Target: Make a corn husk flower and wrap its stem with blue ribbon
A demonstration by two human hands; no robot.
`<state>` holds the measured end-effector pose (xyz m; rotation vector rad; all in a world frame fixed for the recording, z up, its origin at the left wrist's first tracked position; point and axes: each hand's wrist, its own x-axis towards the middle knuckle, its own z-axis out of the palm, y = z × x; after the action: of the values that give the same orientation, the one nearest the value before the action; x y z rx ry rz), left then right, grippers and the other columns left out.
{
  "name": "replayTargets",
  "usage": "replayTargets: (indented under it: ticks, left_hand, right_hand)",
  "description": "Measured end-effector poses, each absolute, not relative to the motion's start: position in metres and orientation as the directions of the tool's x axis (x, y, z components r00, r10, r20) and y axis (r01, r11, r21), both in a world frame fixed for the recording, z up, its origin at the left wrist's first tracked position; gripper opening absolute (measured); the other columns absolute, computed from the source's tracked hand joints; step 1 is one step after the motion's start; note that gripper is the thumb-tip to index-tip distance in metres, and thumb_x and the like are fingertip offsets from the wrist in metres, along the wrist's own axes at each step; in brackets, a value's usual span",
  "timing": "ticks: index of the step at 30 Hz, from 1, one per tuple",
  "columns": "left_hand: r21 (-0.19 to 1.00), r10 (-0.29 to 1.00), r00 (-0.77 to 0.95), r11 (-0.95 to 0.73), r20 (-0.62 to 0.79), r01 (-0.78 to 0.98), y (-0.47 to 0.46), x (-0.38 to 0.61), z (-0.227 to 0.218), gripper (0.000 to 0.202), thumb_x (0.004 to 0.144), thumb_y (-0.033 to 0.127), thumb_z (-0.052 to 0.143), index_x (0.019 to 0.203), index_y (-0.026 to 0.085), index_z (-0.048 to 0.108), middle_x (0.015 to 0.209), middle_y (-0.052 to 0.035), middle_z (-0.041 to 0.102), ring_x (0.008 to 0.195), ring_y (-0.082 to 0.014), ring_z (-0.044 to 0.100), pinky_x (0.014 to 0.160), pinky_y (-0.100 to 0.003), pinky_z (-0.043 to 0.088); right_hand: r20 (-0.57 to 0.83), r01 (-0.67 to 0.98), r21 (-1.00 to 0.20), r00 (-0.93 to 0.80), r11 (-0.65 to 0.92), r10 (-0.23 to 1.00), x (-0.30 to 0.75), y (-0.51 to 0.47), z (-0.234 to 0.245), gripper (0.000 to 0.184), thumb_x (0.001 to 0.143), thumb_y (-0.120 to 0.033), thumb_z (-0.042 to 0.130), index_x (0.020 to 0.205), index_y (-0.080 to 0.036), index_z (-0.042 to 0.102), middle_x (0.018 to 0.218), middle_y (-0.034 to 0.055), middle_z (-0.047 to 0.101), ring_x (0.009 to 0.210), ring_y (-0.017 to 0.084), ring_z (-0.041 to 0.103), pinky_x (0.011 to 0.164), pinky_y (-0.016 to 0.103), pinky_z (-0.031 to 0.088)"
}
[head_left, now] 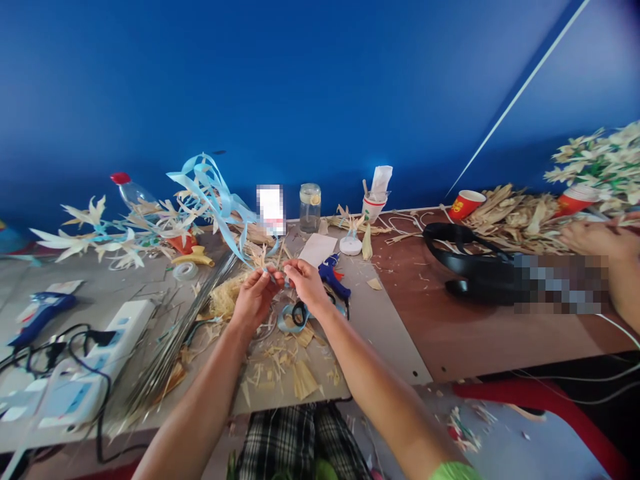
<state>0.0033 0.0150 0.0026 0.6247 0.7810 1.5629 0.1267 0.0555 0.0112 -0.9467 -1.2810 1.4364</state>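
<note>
Above the table's near middle, my left hand (256, 295) is closed in a pinch on a light blue ribbon (227, 203), which loops up and to the left. A small pale husk piece (261, 257) pokes up by its fingertips. Just beside it, my right hand (306, 285) is also closed, thumb and finger pressed together; what lies between them is too small to make out. Below the hands are scissors (299, 313), partly hidden, and a roll of blue tape or ribbon (287, 321). Husk scraps (305, 380) lie near the table's front edge.
A blue glue gun (334, 277) lies right of my hands, another glue gun (43, 317) far left. Thin wires (175, 347) lie beside a power strip (107, 360). Behind stand a glass jar (310, 208) and husk flowers (100, 233). Another person's hand (600, 240) is at right.
</note>
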Motion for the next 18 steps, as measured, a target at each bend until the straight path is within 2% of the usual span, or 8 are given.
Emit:
replayTargets:
  ticks: [3,7,12,18]
  left_hand:
    - [0.748,0.984,-0.163,-0.061,-0.065,-0.661,0.016,0.0,0.0,0.011,0.071,0.018,0.071,0.079,0.015,0.064,0.087,-0.0039,0.069,0.082,-0.0147,0.064,0.081,-0.031,0.05]
    - [0.741,0.979,-0.199,-0.096,-0.052,-0.664,0.018,0.001,0.0,0.011,0.068,0.015,0.072,0.07,0.015,0.062,0.084,-0.0021,0.068,0.077,-0.0125,0.063,0.074,-0.025,0.049]
    - [0.757,0.98,-0.19,-0.084,-0.054,-0.648,0.017,0.004,0.002,0.011,0.066,0.014,0.073,0.066,0.015,0.061,0.074,0.0002,0.065,0.065,-0.0089,0.06,0.068,-0.022,0.049]
    - [0.755,0.987,-0.151,-0.052,-0.062,-0.654,0.016,0.002,0.003,0.011,0.067,0.019,0.074,0.07,0.015,0.064,0.076,-0.0013,0.065,0.068,-0.0106,0.06,0.065,-0.022,0.049]
  right_hand:
    - [0.126,-0.023,-0.992,-0.203,0.124,0.971,0.123,0.054,0.006,0.023,0.075,-0.034,0.056,0.09,-0.017,0.062,0.081,0.0029,0.063,0.067,0.013,0.053,0.06,0.024,0.042]
    - [0.197,0.06,-0.974,-0.263,0.22,0.944,0.118,0.048,0.003,0.019,0.077,-0.031,0.055,0.089,-0.018,0.063,0.086,0.0044,0.065,0.075,0.015,0.057,0.067,0.026,0.044]
    - [0.161,0.1,-0.974,-0.315,0.201,0.935,0.116,0.045,0.005,0.013,0.075,-0.03,0.059,0.074,-0.017,0.062,0.072,0.0023,0.063,0.069,0.015,0.055,0.064,0.025,0.043]
    - [0.133,0.022,-0.988,-0.375,0.152,0.918,0.117,0.046,0.007,0.019,0.076,-0.035,0.057,0.067,-0.018,0.062,0.058,-0.0021,0.054,0.056,0.012,0.047,0.054,0.023,0.036]
